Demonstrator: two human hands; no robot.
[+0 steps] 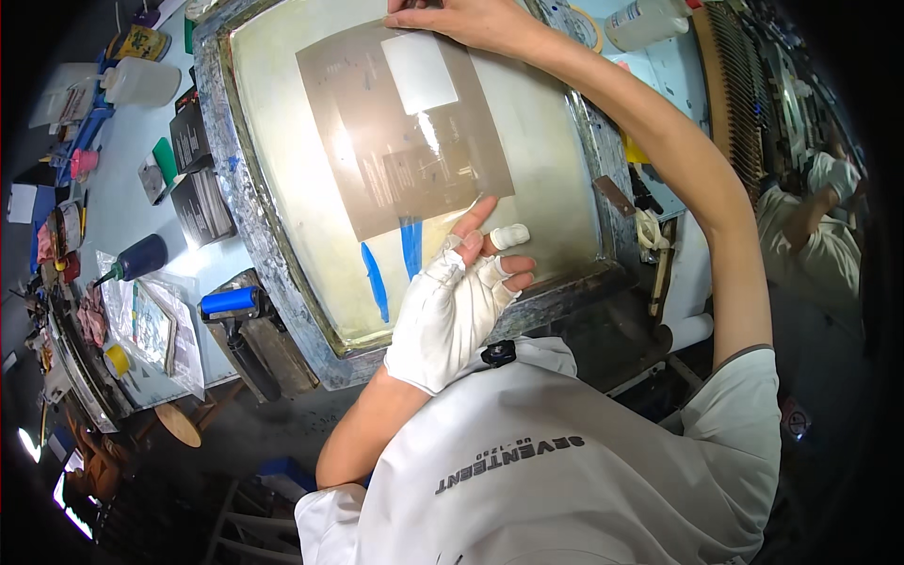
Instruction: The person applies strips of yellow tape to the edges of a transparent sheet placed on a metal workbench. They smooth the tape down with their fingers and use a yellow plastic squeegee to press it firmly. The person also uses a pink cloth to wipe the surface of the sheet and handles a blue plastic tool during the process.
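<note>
A brown translucent film sheet (348, 122) with a pale rectangular window near its top lies over a framed screen (556, 179). My bare right hand (461, 21) reaches across to the sheet's far edge and pinches it near the top left. My left hand (452, 301), in a white glove with bare fingertips and one finger wrapped in white, is at the near edge. Its index finger is stretched out against that edge, and the other fingers are apart and loosely bent. Two blue tape strips (375, 282) show on the screen just left of this hand.
On the left bench are a blue-handled roller (229, 301), a dark squeeze bottle (141, 256), plastic bags (179, 348) and stacks of dark cards (201, 207). A white bottle (650, 24) stands at the upper right. Another person (815, 226) is at the right rim.
</note>
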